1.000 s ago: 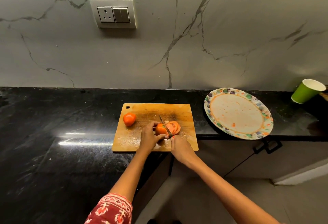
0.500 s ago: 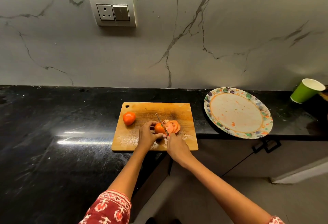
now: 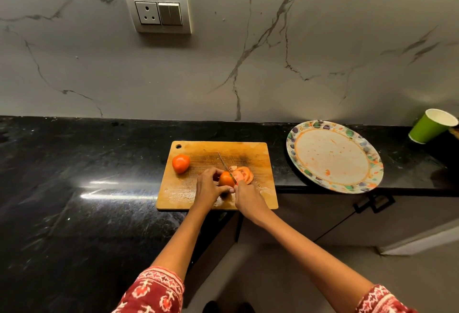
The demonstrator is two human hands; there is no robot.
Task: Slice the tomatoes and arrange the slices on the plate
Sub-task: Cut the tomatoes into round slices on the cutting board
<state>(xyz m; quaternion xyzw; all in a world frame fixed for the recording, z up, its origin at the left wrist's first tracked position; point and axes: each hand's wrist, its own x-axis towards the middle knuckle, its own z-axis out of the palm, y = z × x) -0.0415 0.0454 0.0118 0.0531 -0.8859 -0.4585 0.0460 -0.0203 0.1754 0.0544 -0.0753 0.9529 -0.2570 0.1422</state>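
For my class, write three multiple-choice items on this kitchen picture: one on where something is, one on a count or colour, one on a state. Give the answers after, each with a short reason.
1. Where is the whole tomato?
A. on the plate
B. on the cutting board, near its left end
C. in the cup

2. What colour is the cup?
A. green
B. blue
C. white

3. What is the state of the plate?
A. piled with slices
B. upside down
C. no slices on it, only smears

Answers:
1 B: the whole tomato sits on the cutting board near the corner with the hole.
2 A: the cup at the far right is green outside.
3 C: the plate shows only orange smears; the cut slices lie on the board, beside the tomato that the left hand holds while the right hand works the knife.
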